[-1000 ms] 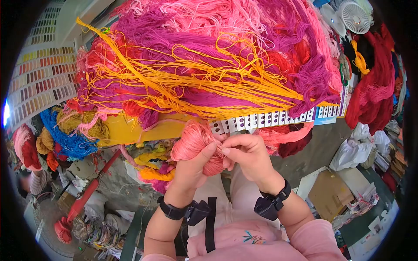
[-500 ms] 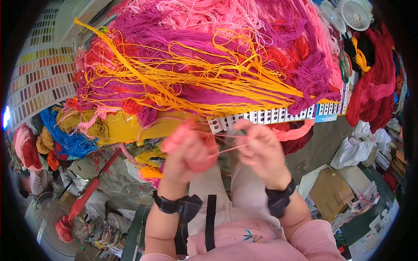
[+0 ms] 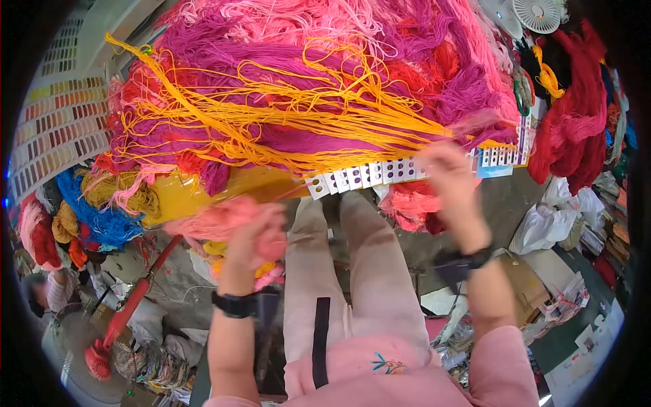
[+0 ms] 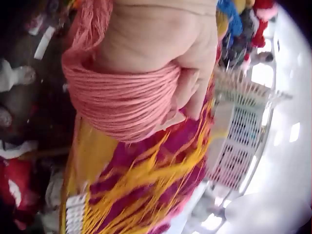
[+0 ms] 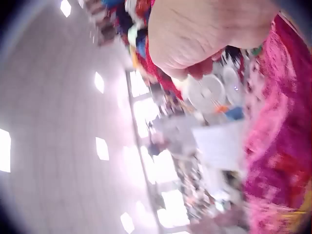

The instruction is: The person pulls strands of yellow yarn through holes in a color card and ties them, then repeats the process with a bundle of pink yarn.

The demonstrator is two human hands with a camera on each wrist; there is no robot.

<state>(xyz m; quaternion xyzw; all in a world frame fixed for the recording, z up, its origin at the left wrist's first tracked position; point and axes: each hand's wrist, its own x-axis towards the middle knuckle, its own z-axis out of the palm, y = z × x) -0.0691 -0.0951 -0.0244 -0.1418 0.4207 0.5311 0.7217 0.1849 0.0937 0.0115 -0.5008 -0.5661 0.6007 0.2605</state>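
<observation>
A skein of salmon-pink yarn (image 4: 122, 102) is looped around my left hand (image 4: 151, 36), its bundled strands crossing the fingers in the left wrist view. In the head view the left hand (image 3: 247, 234) grips this yarn (image 3: 210, 220) low at the left of the legs. A thin pink strand runs from it toward the right. My right hand (image 3: 451, 176), blurred, is raised by the table's front edge, pinching the strand. The right wrist view has the right hand (image 5: 209, 34) with curled fingers; the strand itself is hidden there.
Purple yarn (image 3: 298, 142), pink yarn (image 3: 278, 24) and orange-yellow strands (image 3: 224, 136) heap over the table. White punched cards (image 3: 366, 174) line its front edge. Colour charts (image 3: 64, 115) stand left, a red-armed fan (image 3: 119, 332) lower left, dark red yarn (image 3: 573, 115) at right.
My hands were together at the pink skein, then drew apart with strands stretched between them. Left has gone down and left with the skein; right has moved up and right.
</observation>
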